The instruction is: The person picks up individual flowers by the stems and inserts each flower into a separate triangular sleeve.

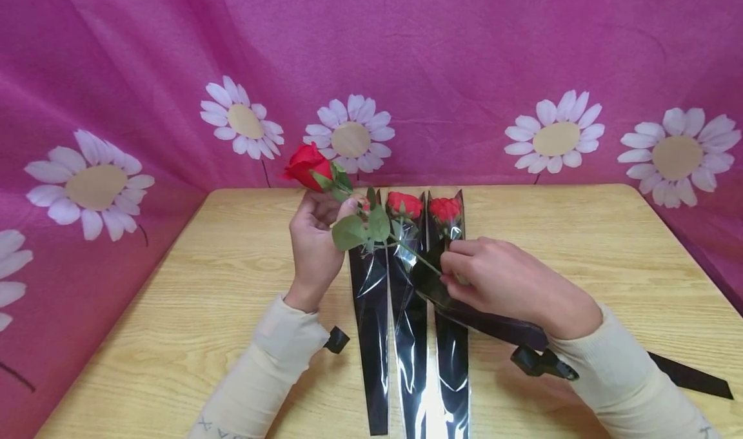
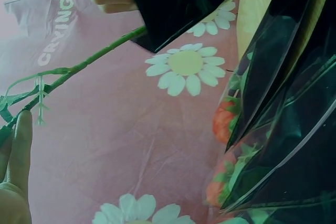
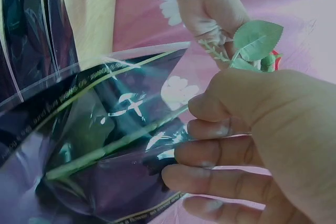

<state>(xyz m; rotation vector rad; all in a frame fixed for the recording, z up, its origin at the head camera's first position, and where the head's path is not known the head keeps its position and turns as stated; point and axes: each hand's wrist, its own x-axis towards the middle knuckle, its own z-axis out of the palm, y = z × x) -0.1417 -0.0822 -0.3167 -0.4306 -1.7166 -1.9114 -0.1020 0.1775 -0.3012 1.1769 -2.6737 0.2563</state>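
Raised over the table is a red artificial rose [image 1: 309, 166] with green leaves, its bloom tilted to the upper left. My left hand [image 1: 316, 239] holds its stem just below the bloom. The lower stem runs into a black-and-clear flower sleeve [image 1: 493, 326], where it shows through the film [image 3: 110, 150] in the right wrist view. At the sleeve's mouth, my right hand [image 1: 505, 284] pinches the film around the stem. Beneath lie three sleeved roses side by side: a left one [image 1: 369, 336], a middle one [image 1: 409, 310] and a right one [image 1: 453, 361].
Another black sleeve or strip [image 1: 691, 376] lies on the wooden table [image 1: 232, 265] at the right, partly behind my right forearm. A pink cloth [image 1: 441, 58] printed with white daisies hangs at the back and sides.
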